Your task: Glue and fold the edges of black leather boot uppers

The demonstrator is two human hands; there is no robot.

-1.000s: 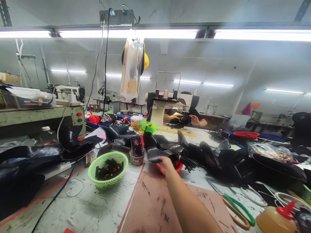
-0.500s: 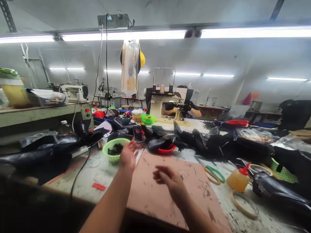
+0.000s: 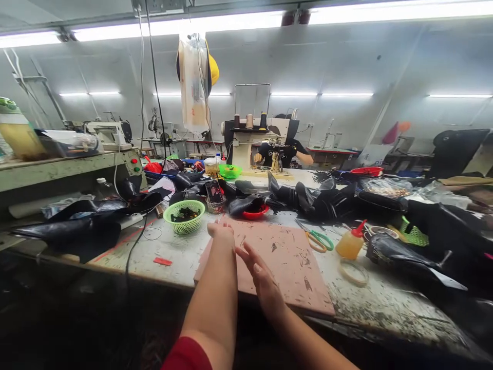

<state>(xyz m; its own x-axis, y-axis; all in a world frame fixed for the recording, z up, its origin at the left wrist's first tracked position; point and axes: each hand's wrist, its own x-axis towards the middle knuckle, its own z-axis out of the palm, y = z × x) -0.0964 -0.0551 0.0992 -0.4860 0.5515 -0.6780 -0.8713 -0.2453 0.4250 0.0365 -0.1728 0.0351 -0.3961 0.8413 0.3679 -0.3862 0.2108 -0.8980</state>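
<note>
My left hand (image 3: pixel 221 229) reaches over the far left part of a pinkish board (image 3: pixel 285 257). Its back is toward me and its fingers are mostly hidden, so I cannot tell whether it holds anything. Close beside my left forearm is my right hand (image 3: pixel 259 272), fingers stretched out and holding nothing, above the board's near left part. A light green basket (image 3: pixel 185 222) with small dark pieces stands left of my left hand. Behind the hands, a phone (image 3: pixel 214 192) with a lit screen leans at a small clear container (image 3: pixel 216 206).
Scissors with orange and green handles (image 3: pixel 319 240), a yellow glue bottle (image 3: pixel 349 244) with a red tip and a tape roll (image 3: pixel 353 272) lie to the right. Black boot pieces (image 3: pixel 304 198) line the back. A person (image 3: pixel 285 152) sits behind a sewing machine (image 3: pixel 246 141).
My view has tilted down and shifted. My left hand has moved right, away from the basket and over the board. My right hand has straightened its fingers and come close to my left forearm.
</note>
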